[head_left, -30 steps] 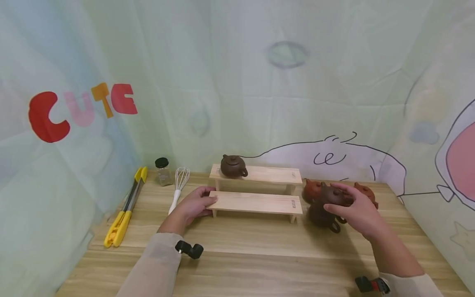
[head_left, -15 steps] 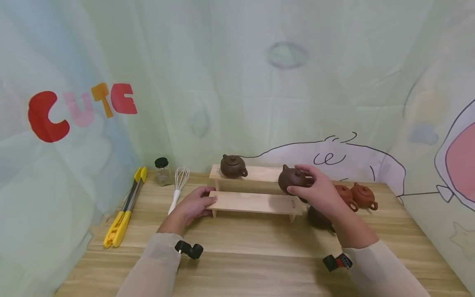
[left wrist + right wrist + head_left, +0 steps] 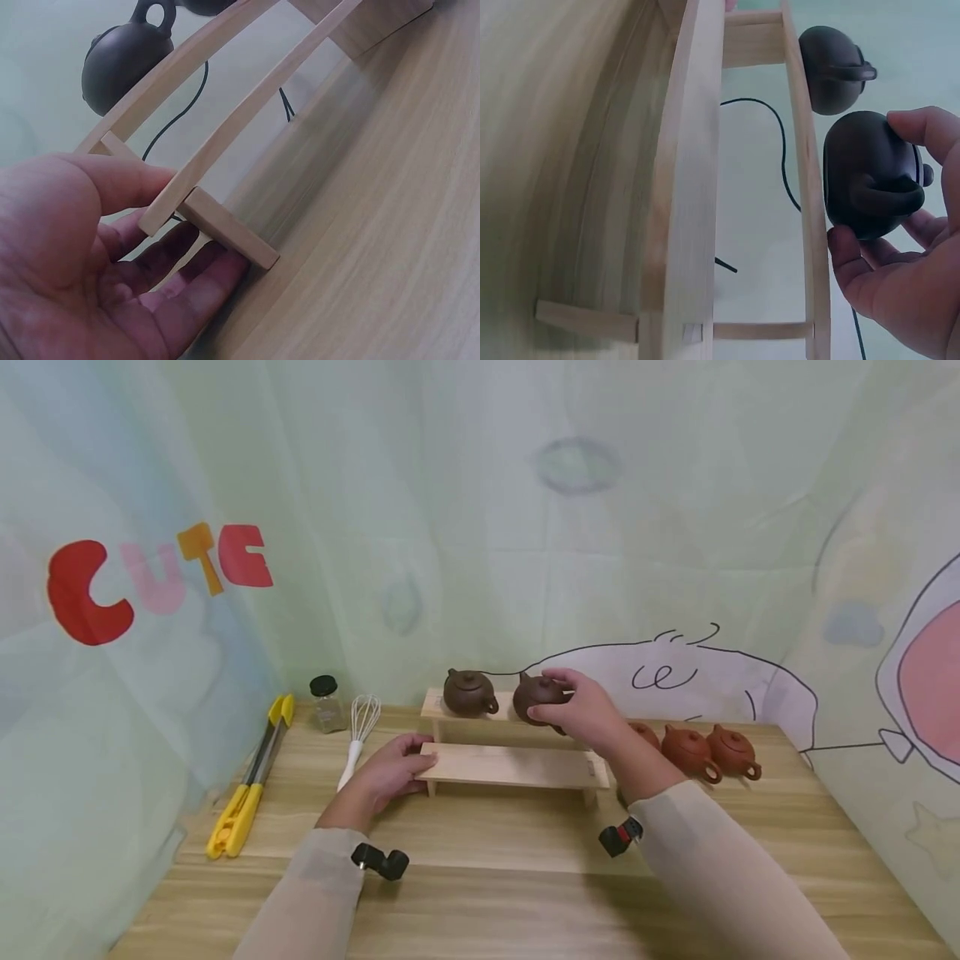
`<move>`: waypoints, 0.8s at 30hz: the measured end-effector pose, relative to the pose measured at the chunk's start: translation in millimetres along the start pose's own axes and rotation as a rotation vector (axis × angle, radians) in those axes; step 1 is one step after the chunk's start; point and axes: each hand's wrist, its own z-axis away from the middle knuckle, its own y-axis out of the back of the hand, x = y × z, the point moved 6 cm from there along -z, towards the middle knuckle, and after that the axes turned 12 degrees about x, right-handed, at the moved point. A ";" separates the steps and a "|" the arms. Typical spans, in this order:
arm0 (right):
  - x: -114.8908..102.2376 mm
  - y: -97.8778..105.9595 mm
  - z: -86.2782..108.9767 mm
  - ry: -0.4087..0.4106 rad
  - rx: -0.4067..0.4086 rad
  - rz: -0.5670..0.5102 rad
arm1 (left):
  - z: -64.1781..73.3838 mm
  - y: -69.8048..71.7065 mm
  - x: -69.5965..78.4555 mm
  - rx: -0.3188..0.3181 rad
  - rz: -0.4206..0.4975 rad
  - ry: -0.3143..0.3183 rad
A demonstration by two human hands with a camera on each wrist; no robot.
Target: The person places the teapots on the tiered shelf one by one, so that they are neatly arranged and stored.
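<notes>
A two-tier wooden stand (image 3: 510,766) stands on the table. My left hand (image 3: 393,768) grips the left end of its lower tier, the thumb on top and the fingers by the leg (image 3: 229,229). In my right hand (image 3: 588,710) is a dark brown teapot (image 3: 531,700), held by its sides over the upper tier. The right wrist view has this teapot (image 3: 862,169) right at the upper board; whether it touches is hard to tell. Another dark teapot (image 3: 468,693) sits at the upper tier's left end.
Reddish-brown teapots (image 3: 686,752) stand on the table right of the stand. Another dark teapot is mostly hidden behind my right forearm. At left lie yellow-handled tongs (image 3: 250,777) and a white whisk (image 3: 357,743), near a black-lidded jar (image 3: 327,704). A printed curtain hangs behind.
My right hand has carried the dark teapot leftward, from beside the other teapots on the right to the upper tier. The left hand has kept its grip on the stand.
</notes>
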 end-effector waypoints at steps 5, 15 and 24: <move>-3.9 -7.9 -10.8 0.008 -0.006 0.005 | 0.1 -1.1 2.2 -0.006 -0.006 -0.006; -10.2 -22.7 -18.2 0.013 -0.014 0.012 | 1.4 1.1 0.0 -0.004 -0.001 0.001; -3.1 -3.1 -1.2 0.030 0.060 -0.055 | 0.9 1.1 0.3 0.004 0.000 -0.001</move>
